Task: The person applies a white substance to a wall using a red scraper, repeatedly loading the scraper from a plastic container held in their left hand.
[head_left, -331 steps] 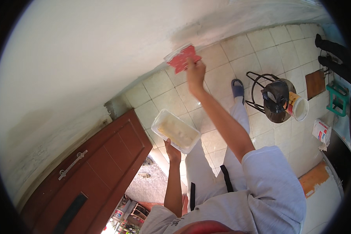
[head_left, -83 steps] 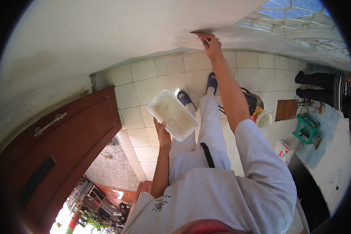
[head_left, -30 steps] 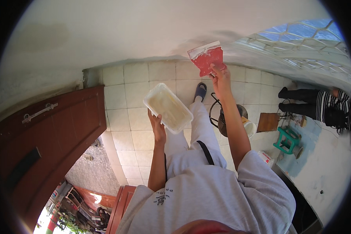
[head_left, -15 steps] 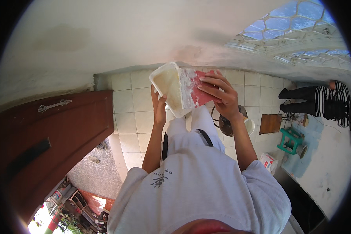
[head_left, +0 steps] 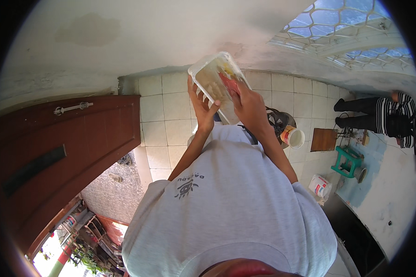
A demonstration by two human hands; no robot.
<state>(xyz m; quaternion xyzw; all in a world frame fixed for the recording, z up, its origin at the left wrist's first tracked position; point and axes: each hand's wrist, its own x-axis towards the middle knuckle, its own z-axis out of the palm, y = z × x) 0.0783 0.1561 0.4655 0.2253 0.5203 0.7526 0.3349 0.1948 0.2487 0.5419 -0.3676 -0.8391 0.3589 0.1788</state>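
My left hand [head_left: 201,104] holds a clear rectangular plastic tray [head_left: 210,76] from below, raised in front of me and tilted. Pale paste lies inside it. My right hand [head_left: 250,107] grips a red flat scraper [head_left: 229,83] whose blade rests inside the tray, against the paste. Both hands meet at the tray, above my grey shirt. Behind the tray is the white plastered wall [head_left: 148,37], with a rough patch just beyond the tray's far end.
A brown wooden door [head_left: 64,138] stands open at left over a pale tiled floor [head_left: 166,124]. Below me are a black metal stand [head_left: 277,121], a white bucket [head_left: 293,137], a wooden board [head_left: 323,139] and a green stool [head_left: 349,159]. A person in stripes [head_left: 388,117] is at right.
My right hand came down from the wall with the red scraper and put it into the tray. My left hand lifted the tray higher and closer.
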